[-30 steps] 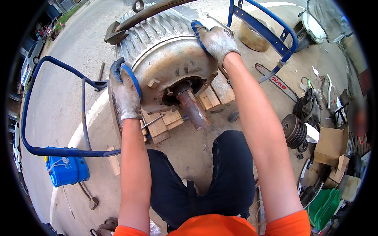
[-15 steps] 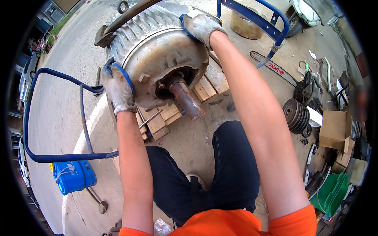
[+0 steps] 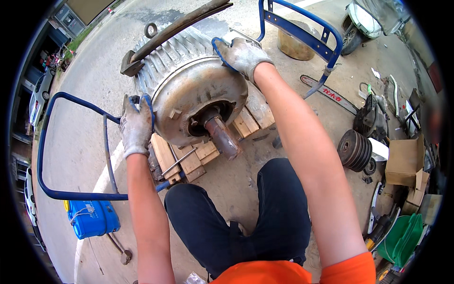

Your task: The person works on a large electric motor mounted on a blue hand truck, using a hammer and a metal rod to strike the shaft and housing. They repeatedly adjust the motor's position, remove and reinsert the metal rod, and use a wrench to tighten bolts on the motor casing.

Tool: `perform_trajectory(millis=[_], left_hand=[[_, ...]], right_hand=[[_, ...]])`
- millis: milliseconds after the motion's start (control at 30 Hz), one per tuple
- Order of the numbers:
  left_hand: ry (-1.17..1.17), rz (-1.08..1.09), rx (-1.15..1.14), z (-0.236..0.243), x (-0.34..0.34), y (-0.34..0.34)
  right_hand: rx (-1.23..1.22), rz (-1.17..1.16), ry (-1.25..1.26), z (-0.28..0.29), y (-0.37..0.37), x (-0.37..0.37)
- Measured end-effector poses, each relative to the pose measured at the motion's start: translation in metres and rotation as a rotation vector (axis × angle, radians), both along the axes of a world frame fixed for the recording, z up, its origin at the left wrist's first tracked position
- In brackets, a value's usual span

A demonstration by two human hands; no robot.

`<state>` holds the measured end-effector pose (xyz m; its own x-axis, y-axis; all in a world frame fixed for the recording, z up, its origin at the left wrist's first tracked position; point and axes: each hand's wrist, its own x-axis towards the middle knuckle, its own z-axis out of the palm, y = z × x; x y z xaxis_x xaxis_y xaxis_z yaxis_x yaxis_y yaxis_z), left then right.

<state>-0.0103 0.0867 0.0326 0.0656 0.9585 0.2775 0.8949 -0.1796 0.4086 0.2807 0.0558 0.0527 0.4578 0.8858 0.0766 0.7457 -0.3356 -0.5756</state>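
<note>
Large grey motor (image 3: 201,83), finned, sits between the two hands, tilted, its shaft (image 3: 223,138) pointing down toward the wearer's knees. Left hand (image 3: 136,124), gloved, lies against the casing's left edge, fingers bent, thumb side along the metal; palm faces away, so cannot tell whether it is clamped on the casing. Right hand (image 3: 242,54), gloved, rests at the upper right edge, thumb and fingers spread apart, motor to its left and below. Thick bar (image 3: 177,32) crosses above the fins, beside a lifting eye (image 3: 150,30). Wooden boards (image 3: 189,164) show under the near edge, a thin rod (image 3: 178,162) lying over them. Blue tubular frame parts (image 3: 85,195) stand either side. To the right on the ground: chainsaw (image 3: 333,94), grooved pulley (image 3: 353,150). Lower left: blue tank (image 3: 97,220)
</note>
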Motion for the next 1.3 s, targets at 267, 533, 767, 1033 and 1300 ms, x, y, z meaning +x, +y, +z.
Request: perform_trajectory(millis=[267,533,767,1033,1300], left_hand=[[-0.033,0.030,0.161,-0.022,0.005,-0.003],[-0.039,0.060,0.055,-0.007,0.010,0.006],[-0.199,-0.057,-0.057,-0.005,-0.012,0.015],[-0.479,0.122,-0.550,-0.078,-0.146,0.014],[-0.112,0.203,-0.692,-0.196,-0.164,-0.038]], right_hand=[[0.062,0.026,0.039,-0.011,-0.002,0.002],[0.085,0.068,-0.040,-0.015,0.008,0.009],[0.079,-0.001,-0.167,-0.009,0.005,-0.015],[0.145,-0.082,-0.182,-0.038,0.022,0.011],[0.168,-0.159,-0.100,-0.033,0.016,0.001]])
